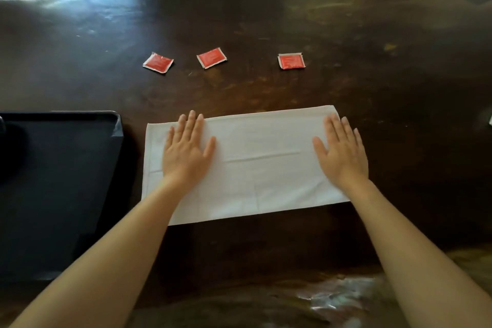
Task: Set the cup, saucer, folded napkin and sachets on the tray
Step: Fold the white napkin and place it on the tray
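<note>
A white napkin (255, 165) lies as a wide rectangle on the dark wooden table, folded once with crease lines showing. My left hand (186, 149) rests flat on its left part, fingers spread. My right hand (342, 152) rests flat on its right part, palm down. Beyond the napkin lie three red sachets: a left sachet (158, 62), a middle sachet (212, 57) and a right sachet (291, 61). A dark tray (66, 184) sits left of the napkin. No cup or saucer is clearly visible.
The glossy dark table (266, 8) stretches far beyond the sachets, with glare at the upper left. A dark rounded shape (2, 125) touches the tray's far left edge. A small pale object (490, 120) peeks in at the right edge.
</note>
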Demonstrator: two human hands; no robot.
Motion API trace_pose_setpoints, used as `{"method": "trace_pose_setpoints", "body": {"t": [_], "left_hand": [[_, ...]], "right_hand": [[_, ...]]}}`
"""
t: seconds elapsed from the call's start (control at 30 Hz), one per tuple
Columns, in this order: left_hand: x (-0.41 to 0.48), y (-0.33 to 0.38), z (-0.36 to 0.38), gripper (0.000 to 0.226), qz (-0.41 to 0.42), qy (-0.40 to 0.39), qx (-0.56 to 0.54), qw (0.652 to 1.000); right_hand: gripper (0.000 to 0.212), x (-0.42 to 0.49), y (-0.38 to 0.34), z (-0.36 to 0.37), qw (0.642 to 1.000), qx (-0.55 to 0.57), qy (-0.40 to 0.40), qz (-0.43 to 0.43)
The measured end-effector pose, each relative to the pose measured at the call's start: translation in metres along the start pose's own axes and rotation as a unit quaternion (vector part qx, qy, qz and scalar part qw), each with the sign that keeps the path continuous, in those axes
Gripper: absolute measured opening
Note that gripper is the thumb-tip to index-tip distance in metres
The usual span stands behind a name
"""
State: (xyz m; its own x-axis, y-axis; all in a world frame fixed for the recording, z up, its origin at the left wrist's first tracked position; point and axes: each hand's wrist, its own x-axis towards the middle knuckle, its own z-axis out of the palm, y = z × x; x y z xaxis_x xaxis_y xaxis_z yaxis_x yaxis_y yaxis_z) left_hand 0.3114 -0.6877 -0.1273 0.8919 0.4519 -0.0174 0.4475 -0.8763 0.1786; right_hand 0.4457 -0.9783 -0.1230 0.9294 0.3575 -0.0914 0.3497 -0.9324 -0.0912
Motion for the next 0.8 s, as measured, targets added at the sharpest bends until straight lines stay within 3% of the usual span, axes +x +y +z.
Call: {"method": "trace_pose_setpoints", "body": {"t": [0.2, 0.27, 0.37, 0.47, 0.57, 0.7, 0.8], "left_hand": [[-0.004, -0.013, -0.015, 0.061, 0.007, -0.028, -0.009, 1.000], [-0.020, -0.006, -0.021, 0.062, 0.055, -0.019, -0.023, 0.998], [-0.075, -0.004, -0.025, 0.063, 0.224, -0.072, -0.014, 0.972], [-0.112, -0.019, -0.026, 0.069, 0.280, -0.129, 0.024, 0.951], [-0.113, -0.028, -0.036, 0.068, 0.297, -0.133, 0.038, 0.945], [-0.120, -0.043, -0.050, 0.046, 0.349, -0.094, 0.087, 0.928], [-0.126, -0.065, -0.059, 0.070, 0.320, -0.070, 0.110, 0.938]], "right_hand": [[0.063, 0.000, -0.001, -0.008, 0.999, -0.036, -0.034, 0.009], [0.064, -0.008, -0.006, -0.013, 0.998, -0.053, -0.024, -0.007], [0.065, -0.050, -0.023, -0.013, 0.983, 0.019, -0.060, -0.173], [0.068, -0.101, -0.026, -0.005, 0.946, 0.005, -0.123, -0.301], [0.068, -0.111, -0.017, -0.012, 0.947, -0.001, -0.095, -0.307], [0.056, -0.109, -0.011, -0.025, 0.933, -0.017, -0.021, -0.358], [0.067, -0.109, 0.008, -0.030, 0.937, -0.024, 0.009, -0.347]]}}
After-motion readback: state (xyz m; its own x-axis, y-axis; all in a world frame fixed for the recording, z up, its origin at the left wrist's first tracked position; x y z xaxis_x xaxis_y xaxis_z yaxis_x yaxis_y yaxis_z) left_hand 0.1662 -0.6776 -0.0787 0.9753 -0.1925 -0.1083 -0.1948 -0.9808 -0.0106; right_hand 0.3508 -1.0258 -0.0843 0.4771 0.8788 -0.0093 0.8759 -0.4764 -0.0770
